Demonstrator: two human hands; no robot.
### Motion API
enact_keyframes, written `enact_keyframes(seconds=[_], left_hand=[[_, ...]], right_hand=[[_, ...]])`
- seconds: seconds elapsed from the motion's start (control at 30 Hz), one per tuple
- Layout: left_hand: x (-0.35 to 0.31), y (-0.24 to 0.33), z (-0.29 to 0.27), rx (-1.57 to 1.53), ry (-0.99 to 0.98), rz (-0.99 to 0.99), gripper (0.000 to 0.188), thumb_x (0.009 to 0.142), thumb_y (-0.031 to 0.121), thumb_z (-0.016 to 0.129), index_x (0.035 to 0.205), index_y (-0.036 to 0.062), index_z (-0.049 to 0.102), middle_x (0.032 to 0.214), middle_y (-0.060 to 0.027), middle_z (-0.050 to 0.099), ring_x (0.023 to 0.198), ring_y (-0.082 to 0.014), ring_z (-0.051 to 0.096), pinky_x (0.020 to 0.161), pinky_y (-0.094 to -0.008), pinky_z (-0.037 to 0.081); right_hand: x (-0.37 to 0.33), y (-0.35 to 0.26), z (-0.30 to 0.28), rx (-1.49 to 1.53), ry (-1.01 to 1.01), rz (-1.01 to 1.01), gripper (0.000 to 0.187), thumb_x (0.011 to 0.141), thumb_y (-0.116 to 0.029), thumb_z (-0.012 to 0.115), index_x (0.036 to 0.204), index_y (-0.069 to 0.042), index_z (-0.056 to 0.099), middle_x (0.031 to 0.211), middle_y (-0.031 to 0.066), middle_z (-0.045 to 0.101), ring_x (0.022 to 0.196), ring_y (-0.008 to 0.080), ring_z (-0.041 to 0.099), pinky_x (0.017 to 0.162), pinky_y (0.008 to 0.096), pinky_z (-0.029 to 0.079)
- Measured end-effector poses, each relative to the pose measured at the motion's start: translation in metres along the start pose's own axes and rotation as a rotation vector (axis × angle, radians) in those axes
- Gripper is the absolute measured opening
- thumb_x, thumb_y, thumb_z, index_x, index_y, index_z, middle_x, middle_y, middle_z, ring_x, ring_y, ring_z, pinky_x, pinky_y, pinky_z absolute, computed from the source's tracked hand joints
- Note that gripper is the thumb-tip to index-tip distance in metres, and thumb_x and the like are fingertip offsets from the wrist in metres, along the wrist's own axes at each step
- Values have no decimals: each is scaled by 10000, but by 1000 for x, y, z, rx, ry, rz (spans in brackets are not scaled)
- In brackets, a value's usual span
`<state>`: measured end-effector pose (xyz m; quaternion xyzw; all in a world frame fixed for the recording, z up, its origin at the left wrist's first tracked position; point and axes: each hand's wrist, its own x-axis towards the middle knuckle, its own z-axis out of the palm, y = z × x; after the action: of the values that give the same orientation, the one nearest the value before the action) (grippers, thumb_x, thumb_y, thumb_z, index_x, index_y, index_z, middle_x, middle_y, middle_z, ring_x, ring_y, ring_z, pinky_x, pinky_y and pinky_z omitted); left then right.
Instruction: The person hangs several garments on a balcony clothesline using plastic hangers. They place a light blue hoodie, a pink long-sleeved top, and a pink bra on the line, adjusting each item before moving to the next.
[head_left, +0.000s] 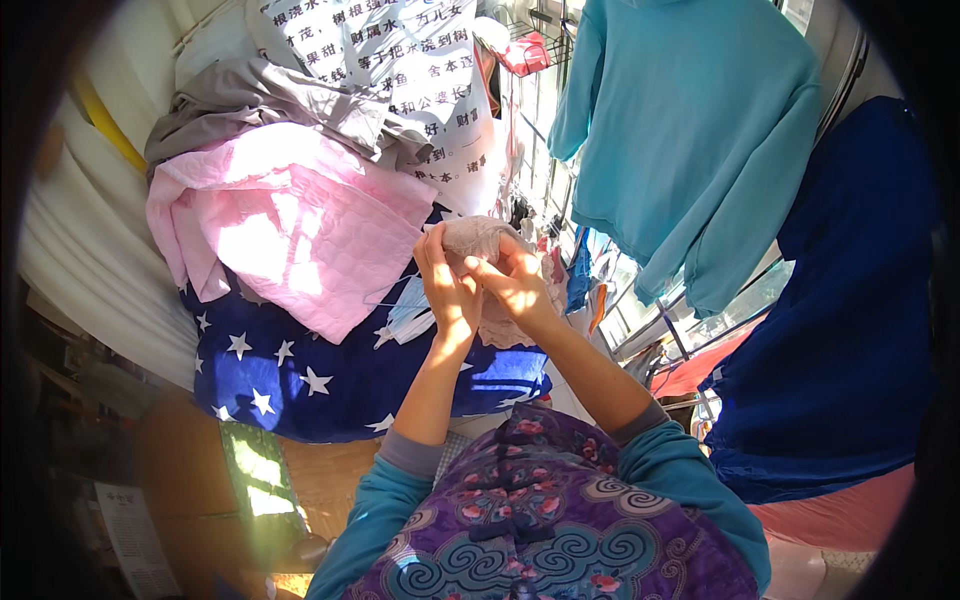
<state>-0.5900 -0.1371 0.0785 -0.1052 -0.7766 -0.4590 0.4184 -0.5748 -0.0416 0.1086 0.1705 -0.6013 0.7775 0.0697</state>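
Both of my hands are raised in the middle of the view, close together on a beige lacy garment. My left hand grips its left edge with bent fingers. Beside it, my right hand has its fingers closed on the cloth, the thumb pointing toward the left hand. The lower part of the garment hangs behind my right wrist; its full shape is hidden. Just left of my left wrist lies a light blue face mask on a blue star-patterned cloth.
A pink quilted cloth and a grey cloth are heaped on the left. Behind them hangs a white printed sheet. On the right hang a teal sweatshirt and a dark blue garment, by a sunlit metal window grille.
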Motion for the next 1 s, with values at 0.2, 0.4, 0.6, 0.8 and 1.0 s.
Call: enact_keyframes(seconds=[0.2,0.4,0.6,0.8,1.0], left_hand=[[94,-28,36,-746,-569,-1009,244,818,79,439,988,-26,579,875,-77,603,726,-135,583,640,-248,481],[143,-55,52,-1382,-706,-1076,329,848,190,439,1078,-38,502,963,-146,600,768,-234,616,663,-335,512],[139,-90,68,-1759,-545,-817,460,835,258,420,1170,-56,437,1088,-198,551,884,-330,584,723,-408,502],[109,-114,57,-1810,-109,-835,533,767,347,469,1160,-13,464,1104,-161,540,962,-293,548,840,-406,448],[135,-110,32,-1898,-616,-305,517,721,230,498,1145,-65,467,1124,-203,523,1011,-310,524,878,-410,414]], right_hand=[[79,7,-68,-312,-2,-247,227,765,-102,591,962,9,564,883,106,598,816,201,584,728,296,452],[156,38,-135,-639,-266,-97,480,755,-178,628,1187,-42,469,1140,129,537,1017,211,545,858,327,433],[188,72,-149,-79,-541,332,557,788,-153,624,1283,-68,381,1148,79,530,1050,198,513,924,346,388],[206,79,-115,-272,-627,-25,798,676,-263,736,1320,-53,314,1314,96,370,1145,227,427,972,338,324],[203,88,-72,-195,-962,117,347,709,-88,599,1053,-55,571,895,79,629,846,160,575,776,288,431]])
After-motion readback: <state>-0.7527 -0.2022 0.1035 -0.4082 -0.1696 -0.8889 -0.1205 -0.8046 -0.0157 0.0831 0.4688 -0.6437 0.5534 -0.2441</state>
